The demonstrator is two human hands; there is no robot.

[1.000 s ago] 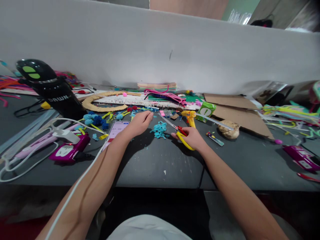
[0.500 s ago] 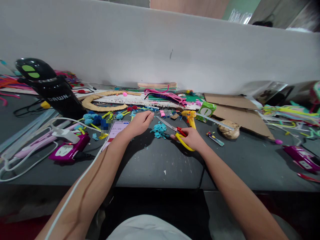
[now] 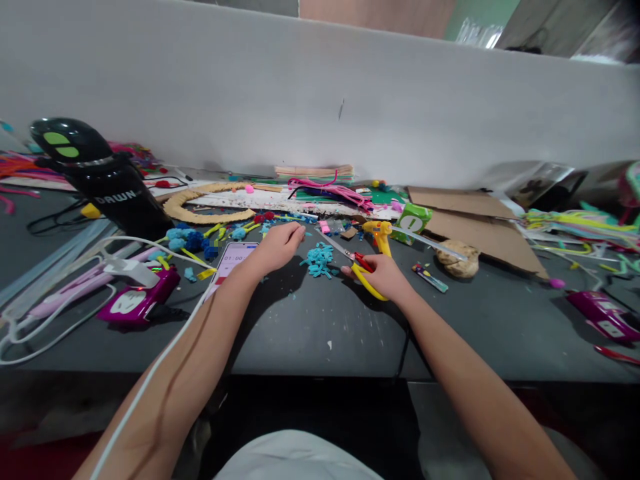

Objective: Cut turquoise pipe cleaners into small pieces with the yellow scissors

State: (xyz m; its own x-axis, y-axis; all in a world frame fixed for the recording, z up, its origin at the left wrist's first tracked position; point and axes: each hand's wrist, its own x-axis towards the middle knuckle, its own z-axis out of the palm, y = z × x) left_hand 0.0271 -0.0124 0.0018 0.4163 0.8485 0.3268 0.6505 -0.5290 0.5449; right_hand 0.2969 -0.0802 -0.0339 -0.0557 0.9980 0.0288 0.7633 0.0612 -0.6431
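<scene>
My right hand (image 3: 384, 275) grips a pair of scissors (image 3: 361, 267) with yellow and red handles. Their blades point up and left, over the table just past a small pile of light-blue cut pieces (image 3: 320, 259). To the left of that pile, my left hand (image 3: 281, 244) is closed, its fingertips pinched together near the scissor tips. Whatever it may hold is too small or hidden to make out. Partly under my left forearm lies a phone (image 3: 239, 254) with a timer on its screen.
A yellow glue gun (image 3: 380, 235) and a green packet (image 3: 412, 224) lie behind my right hand. Farther right are cardboard sheets (image 3: 480, 233) and a pale lump (image 3: 457, 259). A black bottle (image 3: 117, 190) leans at left, near a purple device (image 3: 140, 297) and a white cable (image 3: 167, 350).
My left hand has shifted slightly left. The scissors have turned a little, their tips now a bit farther up and right. The blue pile stays in place.
</scene>
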